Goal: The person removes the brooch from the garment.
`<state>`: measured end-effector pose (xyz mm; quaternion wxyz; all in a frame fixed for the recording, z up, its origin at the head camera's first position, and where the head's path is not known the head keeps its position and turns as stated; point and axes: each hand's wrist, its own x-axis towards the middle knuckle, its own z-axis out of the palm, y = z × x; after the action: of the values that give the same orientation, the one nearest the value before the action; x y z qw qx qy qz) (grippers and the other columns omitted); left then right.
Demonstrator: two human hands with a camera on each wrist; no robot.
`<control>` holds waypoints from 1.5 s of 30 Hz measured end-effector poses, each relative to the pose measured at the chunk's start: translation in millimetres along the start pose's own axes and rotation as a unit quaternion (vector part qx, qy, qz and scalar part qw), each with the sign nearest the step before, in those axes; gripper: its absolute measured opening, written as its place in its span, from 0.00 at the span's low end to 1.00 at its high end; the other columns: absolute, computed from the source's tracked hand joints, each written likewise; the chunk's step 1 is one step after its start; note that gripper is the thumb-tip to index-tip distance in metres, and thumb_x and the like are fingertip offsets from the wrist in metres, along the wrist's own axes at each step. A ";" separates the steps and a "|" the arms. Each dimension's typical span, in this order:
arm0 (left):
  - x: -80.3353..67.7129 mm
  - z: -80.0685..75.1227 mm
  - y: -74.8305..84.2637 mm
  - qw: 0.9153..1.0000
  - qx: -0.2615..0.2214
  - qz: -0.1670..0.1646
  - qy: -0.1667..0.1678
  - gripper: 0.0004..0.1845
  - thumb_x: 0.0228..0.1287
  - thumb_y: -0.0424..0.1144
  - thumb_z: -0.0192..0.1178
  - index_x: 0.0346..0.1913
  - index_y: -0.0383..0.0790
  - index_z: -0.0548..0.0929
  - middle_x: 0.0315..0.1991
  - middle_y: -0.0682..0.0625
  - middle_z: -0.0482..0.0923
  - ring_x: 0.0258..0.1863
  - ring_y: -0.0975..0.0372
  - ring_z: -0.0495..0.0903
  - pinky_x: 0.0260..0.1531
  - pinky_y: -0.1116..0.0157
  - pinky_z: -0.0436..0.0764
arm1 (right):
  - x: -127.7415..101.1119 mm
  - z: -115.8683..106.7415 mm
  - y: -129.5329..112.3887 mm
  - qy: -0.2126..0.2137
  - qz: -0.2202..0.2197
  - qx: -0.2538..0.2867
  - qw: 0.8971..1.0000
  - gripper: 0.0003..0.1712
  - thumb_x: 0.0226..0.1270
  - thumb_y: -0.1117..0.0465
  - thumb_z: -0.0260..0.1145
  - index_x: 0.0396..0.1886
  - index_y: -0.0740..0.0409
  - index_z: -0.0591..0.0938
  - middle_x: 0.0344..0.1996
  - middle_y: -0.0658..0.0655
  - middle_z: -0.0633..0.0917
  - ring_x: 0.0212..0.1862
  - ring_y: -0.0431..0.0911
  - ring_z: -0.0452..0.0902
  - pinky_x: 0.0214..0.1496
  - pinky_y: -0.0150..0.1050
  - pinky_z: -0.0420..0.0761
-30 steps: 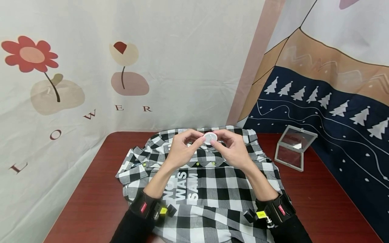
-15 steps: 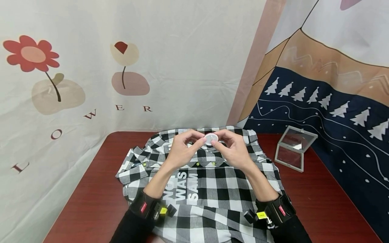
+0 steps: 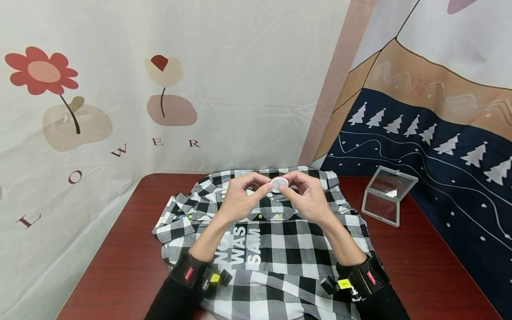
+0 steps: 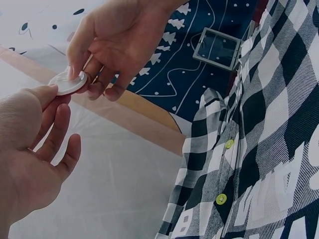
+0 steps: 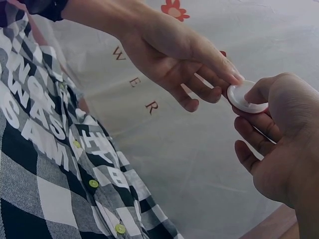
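Left hand (image 3: 240, 198) and right hand (image 3: 306, 198) both pinch a smooth, round white disc (image 3: 278, 184) above a soft black-and-white checked shirt (image 3: 280, 249) on the glossy red-brown table (image 3: 116, 262).

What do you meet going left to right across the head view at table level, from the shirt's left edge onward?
Checked shirt's folded sleeve → left hand → small white round disc pinched between both hands → right hand → clear hinged box, standing open on the red-brown table.
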<state>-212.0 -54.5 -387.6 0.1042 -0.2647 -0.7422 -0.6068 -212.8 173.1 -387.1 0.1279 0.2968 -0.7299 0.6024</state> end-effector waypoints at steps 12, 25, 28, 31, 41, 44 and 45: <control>-0.6 0.9 -1.0 1.000 0.009 -0.006 -0.003 0.05 0.78 0.37 0.73 0.50 0.42 0.94 0.45 0.47 0.94 0.40 0.65 0.88 0.49 0.55 0.90 | -1.0 1.5 1.4 0.017 0.005 -0.012 1.000 0.07 0.76 0.76 0.70 0.49 0.68 0.91 0.38 0.53 0.88 0.40 0.40 0.81 0.43 0.30 0.81; -1.0 1.0 -0.6 1.000 0.009 -0.012 0.001 0.05 0.79 0.37 0.73 0.51 0.42 0.95 0.45 0.46 0.94 0.40 0.65 0.88 0.48 0.60 0.89 | -0.7 1.2 1.3 0.019 0.007 -0.015 1.000 0.08 0.76 0.76 0.70 0.50 0.68 0.91 0.39 0.59 0.88 0.41 0.40 0.81 0.43 0.29 0.81; -1.1 1.1 -1.2 1.000 0.008 -0.011 0.002 0.06 0.78 0.38 0.73 0.51 0.42 0.95 0.45 0.46 0.94 0.40 0.65 0.88 0.48 0.59 0.89 | -0.6 1.3 1.7 0.018 0.006 -0.016 1.000 0.08 0.77 0.75 0.70 0.50 0.68 0.91 0.39 0.61 0.89 0.41 0.40 0.81 0.43 0.29 0.81; -1.0 1.0 -1.6 1.000 0.008 -0.012 0.003 0.06 0.78 0.38 0.74 0.51 0.43 0.95 0.46 0.46 0.95 0.40 0.65 0.88 0.49 0.59 0.89 | -0.5 1.4 1.6 0.018 0.005 -0.016 1.000 0.08 0.77 0.75 0.70 0.50 0.68 0.91 0.40 0.61 0.89 0.41 0.40 0.81 0.44 0.29 0.82; -1.0 0.4 -2.6 1.000 0.000 -0.012 0.009 0.06 0.78 0.38 0.74 0.52 0.43 0.95 0.47 0.46 0.95 0.41 0.64 0.89 0.49 0.61 0.89 | -1.3 1.6 1.0 0.008 -0.007 -0.008 1.000 0.10 0.77 0.77 0.70 0.53 0.71 0.90 0.44 0.66 0.89 0.44 0.39 0.82 0.50 0.27 0.84; -0.7 0.0 -3.1 1.000 0.004 -0.007 0.010 0.06 0.79 0.38 0.73 0.52 0.44 0.95 0.47 0.47 0.95 0.41 0.64 0.89 0.48 0.64 0.88 | -1.4 0.7 1.3 0.003 -0.005 -0.005 1.000 0.10 0.77 0.77 0.70 0.53 0.70 0.90 0.45 0.63 0.90 0.45 0.38 0.83 0.51 0.27 0.84; -0.7 -0.4 -3.2 1.000 0.006 -0.005 0.010 0.06 0.79 0.38 0.73 0.52 0.45 0.95 0.47 0.48 0.95 0.41 0.64 0.89 0.48 0.65 0.88 | -1.3 0.1 1.4 0.000 -0.004 -0.003 1.000 0.10 0.77 0.76 0.70 0.54 0.70 0.89 0.45 0.62 0.90 0.45 0.38 0.83 0.51 0.27 0.85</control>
<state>-213.2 -55.4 -390.5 0.1105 -0.2546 -0.7458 -0.6056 -212.6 173.5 -389.0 0.1316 0.2994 -0.7304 0.5996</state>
